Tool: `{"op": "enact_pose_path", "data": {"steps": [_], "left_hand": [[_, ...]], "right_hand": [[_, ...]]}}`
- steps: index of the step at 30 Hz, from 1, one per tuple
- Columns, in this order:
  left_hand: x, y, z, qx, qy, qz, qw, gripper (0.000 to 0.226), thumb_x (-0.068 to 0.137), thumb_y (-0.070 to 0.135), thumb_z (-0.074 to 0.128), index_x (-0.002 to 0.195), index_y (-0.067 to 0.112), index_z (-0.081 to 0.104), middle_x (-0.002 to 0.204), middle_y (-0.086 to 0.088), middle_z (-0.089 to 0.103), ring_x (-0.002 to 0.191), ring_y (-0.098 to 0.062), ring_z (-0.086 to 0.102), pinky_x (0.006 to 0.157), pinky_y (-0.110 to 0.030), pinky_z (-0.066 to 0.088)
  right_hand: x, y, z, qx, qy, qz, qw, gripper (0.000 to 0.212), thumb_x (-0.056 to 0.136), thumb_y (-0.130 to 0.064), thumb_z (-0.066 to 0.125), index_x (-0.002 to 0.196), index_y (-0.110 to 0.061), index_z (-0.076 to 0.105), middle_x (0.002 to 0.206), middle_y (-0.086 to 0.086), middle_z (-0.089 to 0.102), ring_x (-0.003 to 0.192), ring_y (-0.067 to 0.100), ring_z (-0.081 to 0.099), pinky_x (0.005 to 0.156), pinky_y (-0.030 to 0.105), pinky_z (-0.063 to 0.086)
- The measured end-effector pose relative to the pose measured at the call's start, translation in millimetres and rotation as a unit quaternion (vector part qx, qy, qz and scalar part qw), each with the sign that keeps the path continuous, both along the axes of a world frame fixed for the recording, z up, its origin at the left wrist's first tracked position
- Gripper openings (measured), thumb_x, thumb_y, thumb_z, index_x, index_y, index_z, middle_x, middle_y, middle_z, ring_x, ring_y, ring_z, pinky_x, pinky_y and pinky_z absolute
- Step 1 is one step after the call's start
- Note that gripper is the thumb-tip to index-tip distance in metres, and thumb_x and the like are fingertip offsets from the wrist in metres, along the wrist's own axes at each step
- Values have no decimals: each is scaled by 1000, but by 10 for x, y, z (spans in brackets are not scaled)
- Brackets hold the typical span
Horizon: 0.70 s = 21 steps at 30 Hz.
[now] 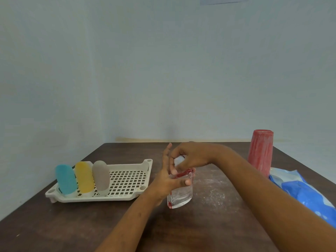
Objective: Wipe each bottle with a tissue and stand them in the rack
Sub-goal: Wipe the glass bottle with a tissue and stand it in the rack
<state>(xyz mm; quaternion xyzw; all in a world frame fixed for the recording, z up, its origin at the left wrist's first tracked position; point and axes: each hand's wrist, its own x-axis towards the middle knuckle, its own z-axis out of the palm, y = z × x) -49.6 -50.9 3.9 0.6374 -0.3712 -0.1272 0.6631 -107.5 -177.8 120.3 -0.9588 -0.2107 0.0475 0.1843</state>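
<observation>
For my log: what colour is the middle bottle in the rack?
The middle bottle is yellow; head view.

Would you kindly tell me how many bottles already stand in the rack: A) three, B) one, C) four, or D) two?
A: the blue bottle, yellow bottle and grey bottle stand side by side at the left end of the rack; the left hand holds the clear bottle, and the right hand pinches a tissue.

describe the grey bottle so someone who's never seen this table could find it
Look at the cream grid rack on the left of the dark table. A row stands at its left end: teal bottle, yellow bottle, grey bottle. The grey one is rightmost, dull beside two bright ones.
</observation>
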Motion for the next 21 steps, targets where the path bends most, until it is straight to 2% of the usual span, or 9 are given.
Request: {"op": "enact_pose_path", "data": {"steps": [2,4,7,8,13,15,17,19,21], "left_hand": [[13,-2,-15,-2,6,-3,1000,130,46,37,94,145,49,10,143,-8,46,122,-25,58,101,-47,48],[18,1,-18,3,5,-6,1000,128,48,35,94,146,43,11,141,-7,49,120,-21,60,99,-42,50],[27,2,-12,-5,5,-4,1000,110,61,16,85,140,45,14,132,12,50,109,1,63,83,-21,54],[38,2,-12,-4,8,0,1000,109,62,12,84,140,45,14,129,16,49,106,3,63,80,-19,54],[83,30,-18,-3,13,21,1000,120,50,30,87,144,43,13,137,6,48,111,-8,63,88,-27,54],[99,41,-31,-3,18,13,1000,120,52,28,85,146,39,11,135,-6,54,112,-15,65,89,-30,54],[97,51,-36,2,25,2,1000,118,55,27,85,145,39,9,123,-11,66,112,-22,65,99,-41,50],[107,53,-44,0,27,-1,1000,119,54,30,87,144,41,10,115,-8,71,112,-25,65,104,-48,45],[113,46,-41,-14,32,5,999,125,47,39,94,143,42,14,114,3,71,112,-26,65,102,-46,47]], "right_hand": [[-37,7,54,-48,-27,-4,999,14,80,-22,71,92,-26,69,85,-25,55,76,-14,49,71,18,38],[-46,2,42,-58,-73,-14,996,19,78,-19,73,96,-26,70,83,-30,50,76,-12,46,65,14,32],[-37,-41,-57,-11,-119,-14,993,21,78,-20,72,96,-29,71,80,-26,54,70,-11,49,58,9,32],[-38,-60,-86,9,-130,-20,991,19,79,-20,71,98,-27,71,77,-24,55,66,-12,50,56,9,33],[-8,-56,-254,113,-190,-50,974,16,87,-19,65,100,-21,73,76,-13,66,58,-3,53,55,9,38],[23,-53,-312,193,-234,-85,949,16,87,-14,63,98,-21,74,83,-4,72,62,-4,57,59,7,40],[39,-107,-330,307,-263,-127,906,15,87,-13,64,95,-19,75,89,-4,73,77,-4,64,70,9,46],[26,-162,-368,378,-257,-140,878,12,85,-16,66,94,-19,75,91,-7,73,85,1,66,77,17,51],[-19,-163,-464,382,-262,-139,875,12,84,-17,68,93,-22,74,94,-13,71,89,-1,64,79,14,49]]}}
